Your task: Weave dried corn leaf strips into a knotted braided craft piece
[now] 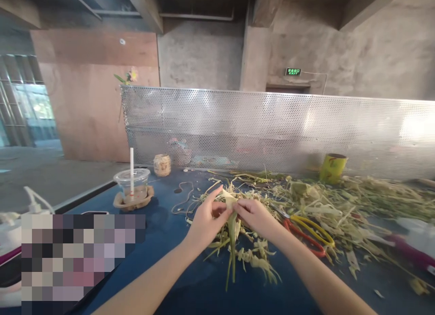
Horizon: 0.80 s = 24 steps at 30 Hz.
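Note:
My left hand [206,215] and my right hand [254,216] meet in front of me above the table. Between their pinched fingers is a pale, folded corn husk [230,199]. Its broad end points up between the hands, and narrow green strips hang below the fingers. The fingers hide part of the fold. Under and around the hands lies a heap of shredded, curled husk strips [258,254]. Scissors [312,225] with red and yellow handles rest among the scraps, just right of my right hand.
The blue table [163,269] carries a plastic cup [140,181] with a straw in a cardboard holder, left. Behind it stands a beige woven pot [162,165]. A yellow-green container [333,167] stands back right, by more husks [367,195]. A perforated metal panel [217,120] borders the far side.

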Each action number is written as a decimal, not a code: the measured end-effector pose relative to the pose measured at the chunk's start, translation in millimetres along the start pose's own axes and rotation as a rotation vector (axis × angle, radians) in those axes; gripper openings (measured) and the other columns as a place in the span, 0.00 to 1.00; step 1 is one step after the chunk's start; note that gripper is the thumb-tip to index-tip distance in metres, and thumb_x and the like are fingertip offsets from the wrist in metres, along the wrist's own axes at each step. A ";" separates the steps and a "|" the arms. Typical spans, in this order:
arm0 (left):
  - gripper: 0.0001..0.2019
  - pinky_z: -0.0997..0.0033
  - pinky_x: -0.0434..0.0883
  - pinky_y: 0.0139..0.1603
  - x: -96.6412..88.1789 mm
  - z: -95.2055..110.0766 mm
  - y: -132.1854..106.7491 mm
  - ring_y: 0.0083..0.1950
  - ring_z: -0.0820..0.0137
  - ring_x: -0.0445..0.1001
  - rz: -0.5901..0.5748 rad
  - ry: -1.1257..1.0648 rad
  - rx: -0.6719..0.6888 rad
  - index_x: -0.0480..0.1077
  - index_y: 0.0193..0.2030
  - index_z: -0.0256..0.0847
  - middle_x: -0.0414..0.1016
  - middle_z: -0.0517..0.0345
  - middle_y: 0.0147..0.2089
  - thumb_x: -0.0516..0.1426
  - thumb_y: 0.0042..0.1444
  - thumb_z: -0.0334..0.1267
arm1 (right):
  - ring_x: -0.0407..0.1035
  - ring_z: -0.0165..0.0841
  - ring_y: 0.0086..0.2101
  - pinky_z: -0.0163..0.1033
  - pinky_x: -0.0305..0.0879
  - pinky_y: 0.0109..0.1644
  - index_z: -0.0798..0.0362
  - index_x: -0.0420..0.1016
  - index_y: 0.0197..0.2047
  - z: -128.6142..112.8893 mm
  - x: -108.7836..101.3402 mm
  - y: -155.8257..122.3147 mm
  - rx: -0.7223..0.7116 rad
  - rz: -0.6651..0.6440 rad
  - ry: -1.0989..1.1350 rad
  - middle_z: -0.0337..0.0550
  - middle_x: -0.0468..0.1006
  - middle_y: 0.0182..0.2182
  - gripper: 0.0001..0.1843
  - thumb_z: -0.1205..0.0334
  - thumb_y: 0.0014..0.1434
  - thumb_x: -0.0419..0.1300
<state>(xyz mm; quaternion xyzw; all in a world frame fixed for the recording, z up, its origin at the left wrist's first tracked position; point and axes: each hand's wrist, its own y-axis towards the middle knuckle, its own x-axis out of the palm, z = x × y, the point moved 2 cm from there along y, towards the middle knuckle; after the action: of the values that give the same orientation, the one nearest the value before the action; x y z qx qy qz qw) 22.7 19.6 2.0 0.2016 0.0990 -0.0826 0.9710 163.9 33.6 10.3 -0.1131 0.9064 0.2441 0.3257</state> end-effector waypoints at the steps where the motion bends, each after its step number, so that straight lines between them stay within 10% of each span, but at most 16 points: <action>1: 0.33 0.70 0.66 0.30 -0.3 -1.1 0.1 0.31 0.68 0.70 0.015 -0.006 -0.002 0.48 0.62 0.37 0.74 0.54 0.33 0.56 0.50 0.41 | 0.53 0.25 0.18 0.31 0.48 0.22 0.53 0.57 0.18 0.1 0.4 -0.1 -0.025 0.024 -0.068 0.32 0.56 0.14 0.17 0.60 0.57 0.46; 24: 0.35 0.67 0.68 0.34 0.6 0.6 -5.3 0.29 0.69 0.70 0.156 0.041 0.024 0.49 0.62 0.36 0.72 0.61 0.25 0.55 0.45 0.30 | 0.49 0.24 0.19 0.29 0.46 0.22 0.52 0.45 0.17 -5.9 17.0 -5.7 -0.350 0.180 -0.230 0.32 0.51 0.16 0.14 0.70 0.49 0.46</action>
<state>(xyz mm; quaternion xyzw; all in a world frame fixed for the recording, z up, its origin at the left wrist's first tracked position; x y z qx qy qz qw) 22.3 14.5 0.5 0.2218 0.1017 -0.0039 0.9698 149.9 24.9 1.2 -0.0583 0.8136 0.4370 0.3790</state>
